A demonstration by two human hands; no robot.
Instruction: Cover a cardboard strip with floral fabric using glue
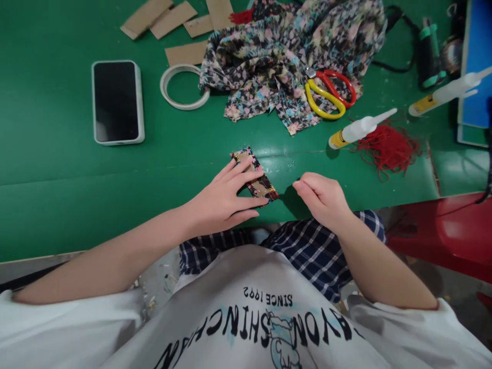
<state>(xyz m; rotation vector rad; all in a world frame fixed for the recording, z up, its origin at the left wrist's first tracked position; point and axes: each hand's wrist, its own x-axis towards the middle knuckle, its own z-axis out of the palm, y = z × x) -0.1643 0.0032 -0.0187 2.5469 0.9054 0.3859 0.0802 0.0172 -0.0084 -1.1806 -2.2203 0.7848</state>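
Observation:
My left hand (230,197) lies with its fingers spread over a small piece of cardboard wrapped in floral cloth (263,188), pressing it on the table near the front edge. The brown cardboard shows in the middle, with the dark flowered cloth folded over its borders. To the right of it my right hand (323,197) is held closed, thumb against the curled fingers, apart from the piece. Whatever it may hold is hidden.
A green table (57,205) carries a phone-like device (117,102), a tape roll (166,92), cardboard strips (172,20), crumpled floral cloth (261,61), red-and-yellow scissors (326,97), a glue bottle (351,134), another glue bottle (434,100) and red threads (390,148). A red stool (446,233) stands right.

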